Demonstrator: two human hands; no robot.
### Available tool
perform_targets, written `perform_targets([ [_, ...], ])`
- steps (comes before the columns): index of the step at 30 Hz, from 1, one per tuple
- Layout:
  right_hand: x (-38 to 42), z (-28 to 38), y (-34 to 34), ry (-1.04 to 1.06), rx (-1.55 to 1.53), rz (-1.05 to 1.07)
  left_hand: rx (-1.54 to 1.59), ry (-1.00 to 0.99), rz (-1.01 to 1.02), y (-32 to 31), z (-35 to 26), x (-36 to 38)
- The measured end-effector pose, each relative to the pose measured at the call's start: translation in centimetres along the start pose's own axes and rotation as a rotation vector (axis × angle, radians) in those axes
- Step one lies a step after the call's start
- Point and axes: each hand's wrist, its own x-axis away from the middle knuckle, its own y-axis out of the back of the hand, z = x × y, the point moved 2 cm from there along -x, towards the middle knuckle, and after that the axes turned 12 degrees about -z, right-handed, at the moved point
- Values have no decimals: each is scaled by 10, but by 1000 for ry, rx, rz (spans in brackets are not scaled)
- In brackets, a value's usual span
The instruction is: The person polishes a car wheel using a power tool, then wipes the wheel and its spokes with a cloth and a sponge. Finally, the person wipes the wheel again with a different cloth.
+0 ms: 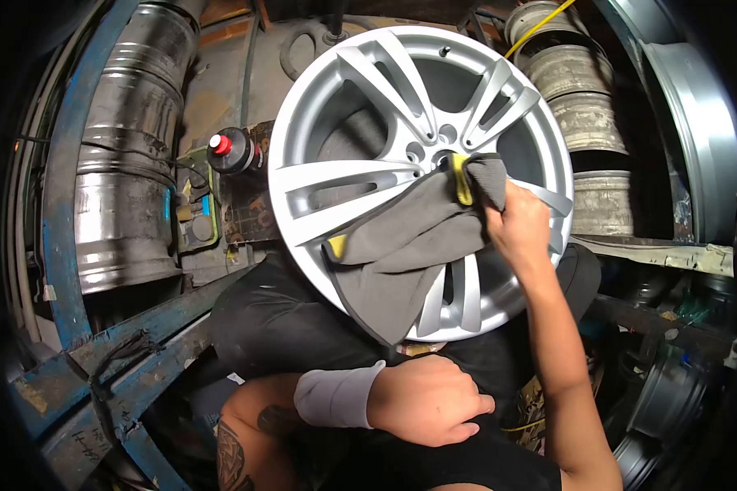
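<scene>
A silver alloy wheel rim (303,176) with twin spokes lies tilted across my legs, face up. My right hand (520,225) is closed on a grey cloth (409,233) with yellow edging. The cloth is bunched near the hub and drapes over the lower left spokes, touching the rim's edge. Below the rim, my left hand (430,401) hovers close to my body in a loose fist, apart from the wheel. Nothing shows between its thumb and index finger; its other fingers are partly hidden. A grey band (336,397) wraps the left wrist.
A dark bottle with a red cap (231,150) stands left of the wheel. Stacked metal rims (131,147) line the left side, and more rims (585,106) stack at right. A blue metal frame (61,196) bounds the left. More rims (667,397) sit lower right.
</scene>
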Motion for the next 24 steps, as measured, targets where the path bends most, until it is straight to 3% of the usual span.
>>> perform_targets([
  [5, -1, 63, -55, 378, -220, -57, -66, 10, 64, -8, 8, -14],
  [9, -13, 33, -39, 192, -91, 101, -45, 55, 50, -2, 14, -23],
  [14, -30, 45, -39, 512, 59, 100, -97, 116, 9, 15, 15, -27],
  [16, -28, 39, -36, 469, 253, 143, -161, 220, -6, 28, 13, -26],
  [17, -27, 35, -33, 448, 354, 167, -339, 362, -46, 38, 9, -25],
  [19, -13, 3, -10, 352, 235, 193, -738, 558, -213, 56, 16, -18],
  [21, 12, -25, 21, 74, -22, 337, -921, 628, -757, 64, 37, -15],
  [22, 20, -36, 36, -146, -462, 446, -971, 566, -838, 69, 42, -16],
  [23, 46, -63, 28, -149, -700, 260, -991, 474, -886, 67, 54, -21],
  [24, 71, -79, 22, -378, -1003, 141, -1015, 379, -934, 63, 70, -29],
])
